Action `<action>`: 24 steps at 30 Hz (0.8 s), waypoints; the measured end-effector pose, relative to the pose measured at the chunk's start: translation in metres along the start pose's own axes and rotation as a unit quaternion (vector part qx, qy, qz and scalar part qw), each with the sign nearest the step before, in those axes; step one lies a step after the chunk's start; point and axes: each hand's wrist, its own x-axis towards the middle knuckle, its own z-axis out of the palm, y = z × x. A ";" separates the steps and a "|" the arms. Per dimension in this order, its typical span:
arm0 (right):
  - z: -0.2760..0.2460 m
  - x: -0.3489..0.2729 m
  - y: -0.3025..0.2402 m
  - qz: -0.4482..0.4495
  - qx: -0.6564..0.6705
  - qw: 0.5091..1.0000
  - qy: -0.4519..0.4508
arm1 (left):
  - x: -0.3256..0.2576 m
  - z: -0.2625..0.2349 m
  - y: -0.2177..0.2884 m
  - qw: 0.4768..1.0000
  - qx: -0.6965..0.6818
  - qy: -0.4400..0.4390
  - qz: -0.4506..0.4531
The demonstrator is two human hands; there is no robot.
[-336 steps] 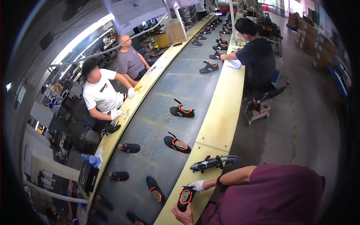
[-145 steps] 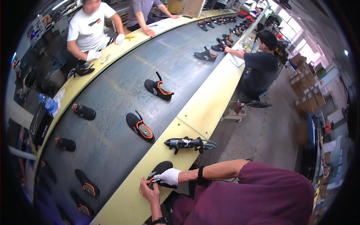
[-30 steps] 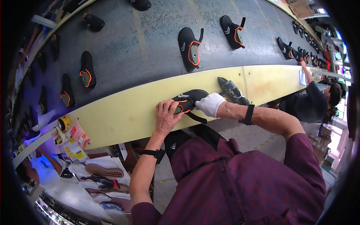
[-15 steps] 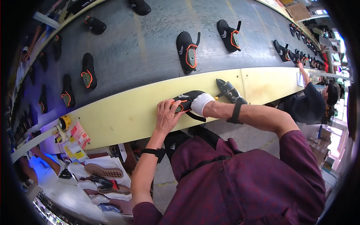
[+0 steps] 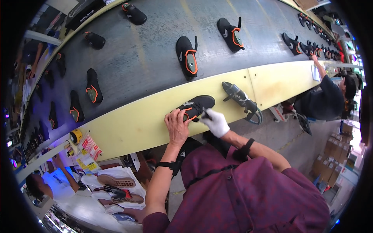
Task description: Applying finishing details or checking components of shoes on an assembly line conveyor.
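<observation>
Under your fingers, on the pale yellow desk that edges the conveyor, lies a black shoe upper with an orange collar, its toe pointing away to your right. Your bare left hand rests flat over its heel end, fingers spread and pressing down rather than gripping, which pins the shoe so it cannot slide. Your right hand, in a white glove, is curled closed around a small dark tool whose tip meets the shoe's side; the tool's kind is too small to tell. Just beyond your right fingers sits a grey power tool with a looped cord, near enough to reach. Beyond both hands the dark conveyor belt carries more black uppers with orange collars, spaced well apart. Far right, another person in dark clothes reaches onto the same desk.
</observation>
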 end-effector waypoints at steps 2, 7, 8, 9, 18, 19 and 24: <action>-0.001 0.032 -0.021 0.053 0.016 0.998 0.008 | -0.003 0.003 0.001 1.000 0.013 0.005 -0.002; 0.011 0.085 -0.009 0.084 -0.018 0.995 -0.047 | 0.004 0.004 0.005 1.000 -0.026 -0.007 0.012; 0.010 0.093 -0.003 0.067 -0.093 0.990 -0.079 | 0.006 0.000 0.007 0.999 -0.027 -0.016 0.015; 0.012 0.100 -0.007 0.066 -0.096 0.990 -0.085 | 0.005 0.000 0.005 1.000 -0.026 -0.013 0.009; 0.031 0.150 -0.019 0.136 -0.294 0.912 -0.251 | 0.008 0.018 0.011 0.997 0.006 0.060 -0.054; 0.034 0.154 -0.020 0.135 -0.331 0.898 -0.256 | 0.009 0.018 0.012 0.996 0.002 0.063 -0.057; 0.043 0.172 -0.035 0.178 -0.371 0.843 -0.348 | 0.007 0.015 0.015 0.996 0.015 0.062 -0.058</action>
